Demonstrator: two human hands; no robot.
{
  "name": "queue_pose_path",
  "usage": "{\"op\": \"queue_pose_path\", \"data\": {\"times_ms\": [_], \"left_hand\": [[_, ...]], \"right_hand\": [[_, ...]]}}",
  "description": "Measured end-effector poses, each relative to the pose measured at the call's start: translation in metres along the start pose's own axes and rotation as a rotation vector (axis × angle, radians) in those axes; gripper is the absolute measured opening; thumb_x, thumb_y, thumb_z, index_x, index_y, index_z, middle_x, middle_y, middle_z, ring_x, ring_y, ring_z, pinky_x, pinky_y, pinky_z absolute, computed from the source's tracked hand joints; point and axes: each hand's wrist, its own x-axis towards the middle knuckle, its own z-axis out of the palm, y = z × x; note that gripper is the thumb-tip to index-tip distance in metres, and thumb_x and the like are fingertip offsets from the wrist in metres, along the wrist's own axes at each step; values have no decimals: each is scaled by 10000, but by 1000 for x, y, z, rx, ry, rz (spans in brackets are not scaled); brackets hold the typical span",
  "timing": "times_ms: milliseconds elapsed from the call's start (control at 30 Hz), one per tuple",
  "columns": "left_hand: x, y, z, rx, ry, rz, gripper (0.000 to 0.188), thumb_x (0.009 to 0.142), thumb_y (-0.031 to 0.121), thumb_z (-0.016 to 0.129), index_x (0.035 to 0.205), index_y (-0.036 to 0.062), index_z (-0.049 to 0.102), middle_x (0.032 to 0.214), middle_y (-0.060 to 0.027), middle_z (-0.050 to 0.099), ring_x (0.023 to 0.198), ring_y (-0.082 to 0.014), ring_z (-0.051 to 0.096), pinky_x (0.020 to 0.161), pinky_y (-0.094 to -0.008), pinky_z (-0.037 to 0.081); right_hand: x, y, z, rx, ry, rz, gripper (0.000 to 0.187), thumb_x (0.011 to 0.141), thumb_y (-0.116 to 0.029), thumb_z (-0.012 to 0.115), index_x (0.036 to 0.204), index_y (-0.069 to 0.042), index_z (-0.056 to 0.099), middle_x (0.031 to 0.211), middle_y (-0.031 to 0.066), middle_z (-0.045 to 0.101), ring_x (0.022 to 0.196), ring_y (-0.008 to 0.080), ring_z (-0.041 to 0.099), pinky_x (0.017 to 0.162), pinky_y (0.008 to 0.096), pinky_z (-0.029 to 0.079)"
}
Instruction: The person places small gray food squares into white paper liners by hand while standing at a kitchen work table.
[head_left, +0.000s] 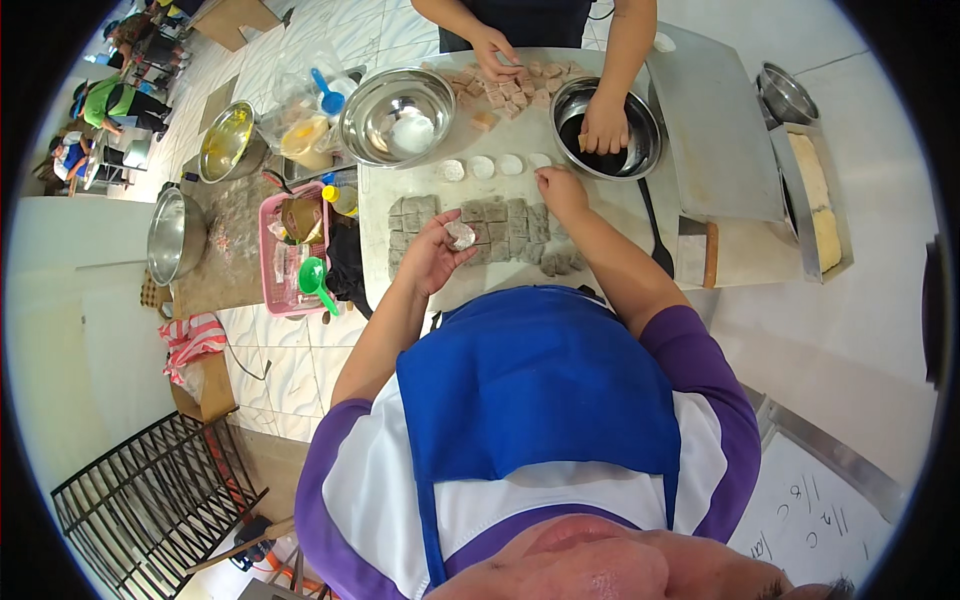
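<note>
My left hand (431,258) is palm up with its fingers curled round a small whitish round piece (461,235). Closed fingers of my right hand (563,193) meet the near edge of a similar small white round piece (540,160). That one stands at the right end of a row, beside other white round pieces (483,167). Under and between my hands lie several greyish, floury square-cut blocks (495,235) that look like dough, set close together on the pale tabletop (470,292).
Across the table a co-worker's hand (605,126) reaches into a steel bowl with dark contents (652,150); the other is over pinkish-brown cubes (510,95). A steel bowl with white powder (398,85), a pink basket (268,250) and a black spatula (655,230) flank the work area.
</note>
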Motion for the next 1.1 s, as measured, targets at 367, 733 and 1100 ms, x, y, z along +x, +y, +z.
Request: {"op": "queue_pose_path", "data": {"times_ms": [367, 733, 1100], "left_hand": [[6, 0, 0, -30, -64, 2, 573, 794, -63, 389, 1354, 56, 362, 1238, -219, 539, 1129, -359, 577, 942, -424, 508], [-5, 2, 38, 94, -315, 125, 550, 915, -16, 535, 1426, 57, 346, 1257, -30, 513, 1091, -148, 551, 924, -313, 467], [-13, 0, 43, 172, -462, 127, 624, 892, -30, 568, 1461, 60, 330, 1304, -36, 513, 1033, -124, 580, 907, -277, 477]], "right_hand": [[-12, -22, -20, 85, -108, 65, 397, 810, -160, 632, 1204, -111, 612, 981, 181, 630, 843, 325, 622, 763, 410, 495], [-61, -119, -96, 721, -414, -117, 231, 814, -105, 716, 1041, -64, 702, 812, 0, 546, 733, 95, 513, 641, 244, 423], [-71, -109, -93, 778, -424, -154, 158, 786, -105, 754, 926, -36, 731, 834, 23, 589, 787, 127, 561, 696, 257, 434]]}}
